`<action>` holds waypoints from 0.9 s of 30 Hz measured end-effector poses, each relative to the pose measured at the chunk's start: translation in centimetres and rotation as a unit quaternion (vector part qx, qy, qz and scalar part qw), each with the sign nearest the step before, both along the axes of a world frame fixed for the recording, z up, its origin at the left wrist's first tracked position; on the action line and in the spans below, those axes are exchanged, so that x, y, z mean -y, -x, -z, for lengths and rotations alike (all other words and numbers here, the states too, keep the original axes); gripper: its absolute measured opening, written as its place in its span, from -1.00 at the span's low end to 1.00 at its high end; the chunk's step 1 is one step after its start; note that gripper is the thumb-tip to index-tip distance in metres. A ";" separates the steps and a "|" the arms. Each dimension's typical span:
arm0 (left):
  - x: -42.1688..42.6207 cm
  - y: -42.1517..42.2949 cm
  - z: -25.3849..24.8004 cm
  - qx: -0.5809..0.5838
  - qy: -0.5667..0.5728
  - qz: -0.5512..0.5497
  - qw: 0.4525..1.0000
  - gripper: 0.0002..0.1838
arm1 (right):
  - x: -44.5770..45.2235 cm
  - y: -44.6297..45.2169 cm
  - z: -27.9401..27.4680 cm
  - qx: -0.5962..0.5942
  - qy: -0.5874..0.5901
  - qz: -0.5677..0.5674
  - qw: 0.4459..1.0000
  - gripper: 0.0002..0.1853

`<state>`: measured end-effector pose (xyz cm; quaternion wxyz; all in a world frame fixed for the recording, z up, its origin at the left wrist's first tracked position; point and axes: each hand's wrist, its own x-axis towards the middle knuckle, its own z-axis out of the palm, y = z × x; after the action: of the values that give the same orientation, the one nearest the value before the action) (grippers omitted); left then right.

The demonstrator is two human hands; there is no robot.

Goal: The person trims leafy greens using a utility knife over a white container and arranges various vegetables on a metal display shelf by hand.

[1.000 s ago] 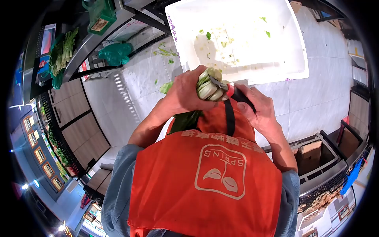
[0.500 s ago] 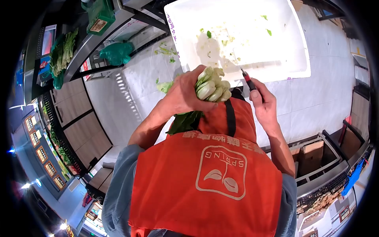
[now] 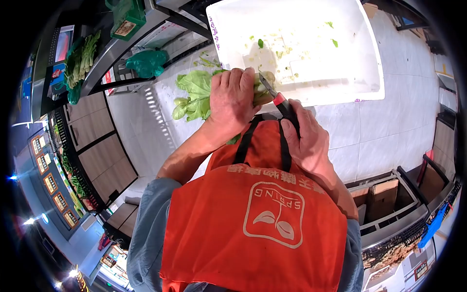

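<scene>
My left hand point(image 3: 232, 95) is wrapped round a bunch of leafy greens point(image 3: 195, 92), holding it sideways at the near left corner of a white foam box point(image 3: 296, 95). Broad light-green leaves stick out to the left of my fist, and the pale stem ends show on its right. Gripped in my right hand point(image 3: 307, 134) is a small knife point(image 3: 283, 104) with a black and red handle. Its short metal blade lies at or just over the stem ends; whether it touches them I cannot tell. Small green and pale scraps are scattered in the box.
At upper left, a green plastic bag point(image 3: 147, 63) hangs by the metal counter, on which a bundle of stalks point(image 3: 82, 61) and a green container point(image 3: 127, 19) rest. A rack with cardboard point(image 3: 382, 197) stands at lower right. Loose leaves point(image 3: 208, 60) lie left of the box.
My left hand has turned the greens so the leaves point left and the stems right. My right hand has brought the knife left and up to the stem ends.
</scene>
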<state>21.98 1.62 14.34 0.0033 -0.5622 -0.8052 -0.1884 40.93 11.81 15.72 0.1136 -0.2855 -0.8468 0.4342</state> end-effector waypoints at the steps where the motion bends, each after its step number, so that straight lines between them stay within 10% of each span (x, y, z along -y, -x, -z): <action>1: 0.0 -0.1 0.0 -0.001 0.010 -0.001 1.000 -0.19 | -0.1 0.0 -0.3 0.015 -0.006 -0.001 1.000 -0.54; 15: -0.6 1.2 1.1 -0.011 -0.019 -0.027 0.999 -0.32 | -1.0 -3.1 7.5 0.139 0.014 0.121 0.983 -0.57; 19: -0.6 2.0 0.2 0.108 0.024 -0.068 0.992 -0.35 | -2.9 -2.2 5.5 0.003 0.197 0.135 0.971 -0.59; 24: -1.1 3.2 -2.6 0.634 -0.094 -0.109 0.760 -0.26 | -3.4 -1.0 5.2 -0.066 0.612 0.187 0.765 -0.69; 27: -1.2 3.6 -3.3 0.818 -0.152 -0.111 0.543 -0.15 | -2.6 -0.2 4.1 -0.112 0.536 0.172 0.819 -0.65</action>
<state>18.40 2.80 17.62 -0.5511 -0.0614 -0.4736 -0.6842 41.13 14.39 11.66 0.1096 -0.3918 -0.3987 0.8219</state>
